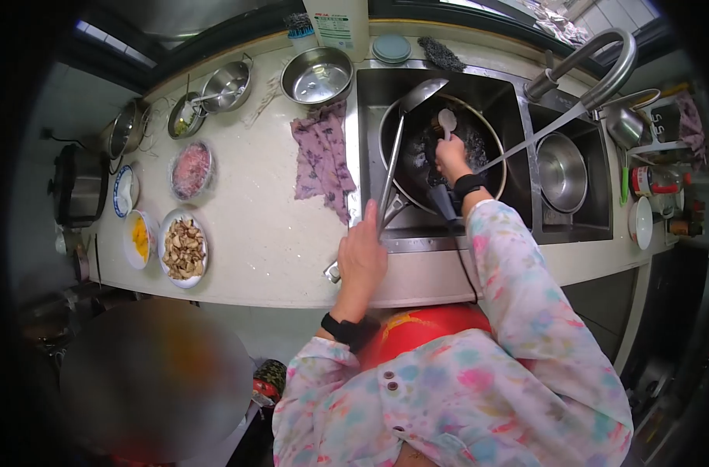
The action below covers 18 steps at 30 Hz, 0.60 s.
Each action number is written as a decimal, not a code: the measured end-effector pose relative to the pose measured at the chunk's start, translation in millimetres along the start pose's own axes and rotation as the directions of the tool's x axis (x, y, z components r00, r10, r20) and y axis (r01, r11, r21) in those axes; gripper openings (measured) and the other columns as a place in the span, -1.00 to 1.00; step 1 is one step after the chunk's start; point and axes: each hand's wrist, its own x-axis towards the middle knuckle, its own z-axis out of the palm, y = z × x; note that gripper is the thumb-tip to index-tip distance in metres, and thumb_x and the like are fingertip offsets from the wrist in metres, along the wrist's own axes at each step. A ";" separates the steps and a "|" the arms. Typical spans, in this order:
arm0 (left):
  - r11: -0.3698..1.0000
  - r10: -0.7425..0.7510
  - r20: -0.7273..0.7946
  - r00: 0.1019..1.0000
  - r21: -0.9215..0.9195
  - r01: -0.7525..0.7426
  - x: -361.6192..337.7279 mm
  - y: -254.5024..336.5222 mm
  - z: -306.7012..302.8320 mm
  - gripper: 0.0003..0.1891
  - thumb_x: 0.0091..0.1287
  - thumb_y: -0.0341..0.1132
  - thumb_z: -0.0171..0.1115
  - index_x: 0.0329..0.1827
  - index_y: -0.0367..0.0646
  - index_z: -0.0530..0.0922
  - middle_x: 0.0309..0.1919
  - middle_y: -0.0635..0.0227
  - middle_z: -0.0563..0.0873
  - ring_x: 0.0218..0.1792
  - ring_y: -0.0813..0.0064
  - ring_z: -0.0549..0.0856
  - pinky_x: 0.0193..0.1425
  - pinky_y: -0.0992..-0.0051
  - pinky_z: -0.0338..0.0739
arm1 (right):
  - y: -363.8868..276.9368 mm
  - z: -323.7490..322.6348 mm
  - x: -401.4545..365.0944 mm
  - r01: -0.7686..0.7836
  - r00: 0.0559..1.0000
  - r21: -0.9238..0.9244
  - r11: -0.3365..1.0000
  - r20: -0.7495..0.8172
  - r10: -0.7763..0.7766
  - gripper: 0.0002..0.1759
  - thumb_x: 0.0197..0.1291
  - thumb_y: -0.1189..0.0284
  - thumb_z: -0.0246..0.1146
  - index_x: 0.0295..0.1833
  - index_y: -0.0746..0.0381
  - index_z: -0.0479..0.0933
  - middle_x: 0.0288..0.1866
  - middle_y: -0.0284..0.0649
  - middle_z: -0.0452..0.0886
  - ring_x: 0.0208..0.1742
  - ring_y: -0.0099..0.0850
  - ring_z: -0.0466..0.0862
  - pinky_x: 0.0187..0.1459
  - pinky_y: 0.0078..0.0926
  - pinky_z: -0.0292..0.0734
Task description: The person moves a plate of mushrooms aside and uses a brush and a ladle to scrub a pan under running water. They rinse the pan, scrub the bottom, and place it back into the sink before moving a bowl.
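I see a black wok [479,144], a silver ladle [395,156], a pale utensil [446,121], a purple floral cloth [322,156] on the white speckled counter [261,226], sleeves [518,280] blotched in pastel pink, blue and yellow, black wristbands [469,184], pink mince [191,169], and brown mushroom slices [183,249] on a white plate [164,233].

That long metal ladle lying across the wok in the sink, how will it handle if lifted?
The ladle looks all metal, so probably stiff. Its wide scoop on a long thin handle suggests it tips bowl-end down. The shiny handle may be slippery.
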 end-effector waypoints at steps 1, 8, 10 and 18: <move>1.000 -0.008 0.011 1.000 -0.006 0.008 -0.3 -0.8 0.5 -0.17 -0.12 -0.61 0.09 0.38 -0.18 0.15 -0.33 0.16 0.55 -0.31 0.12 0.55 -0.25 0.26 0.43 | -11.8 12.8 -4.2 -0.199 0.980 0.253 0.947 0.033 0.198 -0.63 0.11 0.48 0.00 0.07 0.23 0.42 -0.44 0.05 0.60 -0.59 -0.20 0.64 -0.63 -0.28 0.51; 0.999 0.034 0.033 0.999 -0.010 -0.033 -3.0 -3.3 -0.8 -0.15 -0.11 -0.60 0.10 0.40 -0.16 0.13 -0.32 0.17 0.56 -0.30 0.15 0.56 -0.22 0.26 0.46 | 15.7 -44.7 -80.6 0.367 0.764 0.081 0.927 0.542 -0.350 -0.44 0.14 0.45 0.10 0.31 0.18 0.28 -0.48 -0.21 0.54 -0.57 -0.43 0.53 -0.52 -0.40 0.48; 1.000 0.024 0.055 0.998 0.004 -0.024 -2.4 -4.3 0.0 -0.15 -0.11 -0.59 0.10 0.40 -0.14 0.13 -0.32 0.18 0.56 -0.30 0.15 0.56 -0.23 0.26 0.46 | 22.8 -105.9 -96.0 0.425 0.683 -0.142 0.894 0.699 -0.214 -0.44 0.10 0.44 0.14 0.28 0.18 0.33 -0.31 -0.13 0.61 -0.31 -0.29 0.63 -0.22 -0.29 0.52; 0.997 0.074 -0.019 0.997 0.030 -0.074 0.3 0.7 2.0 -0.24 -0.09 -0.60 0.07 0.35 -0.23 0.23 -0.43 0.29 0.50 -0.35 0.26 0.51 -0.33 0.30 0.38 | 57.2 -170.5 -50.6 0.678 0.708 -0.716 0.165 0.575 -0.410 -0.57 0.17 0.49 -0.01 0.18 0.34 0.29 -0.42 -0.08 0.65 -0.42 -0.15 0.68 -0.44 -0.18 0.56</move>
